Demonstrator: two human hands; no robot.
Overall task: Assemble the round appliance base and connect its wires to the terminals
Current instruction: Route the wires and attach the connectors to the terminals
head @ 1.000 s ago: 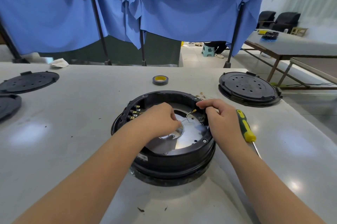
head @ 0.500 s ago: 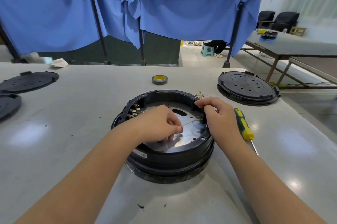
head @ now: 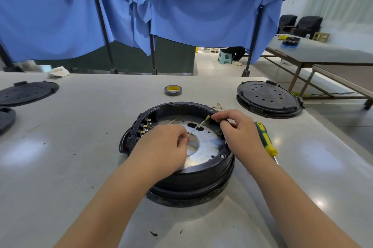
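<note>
1. Since half a second ago I have drawn the thin wire (head: pixel 196 127) out straight, and it now runs taut between my two hands over the base.
2. My left hand (head: pixel 165 147) pinches the near end of the wire between thumb and curled fingertips.
3. My right hand (head: pixel 239 130) pinches the far end just behind its brass connector (head: pixel 207 118), fingers curled tight on it.
4. Both hands hover inside the round black base (head: pixel 193 175), which sits on the grey table (head: pixel 80 147) straight ahead of me, its silver plate (head: pixel 210 145) showing under the wire.
5. A row of brass terminals (head: pixel 145 125) lines the base's left inner wall.
6. A green-and-yellow screwdriver (head: pixel 265 140) lies just right of my right hand.
7. Farther off sit a tape roll (head: pixel 173 90) and a black lid (head: pixel 269 98).
</note>
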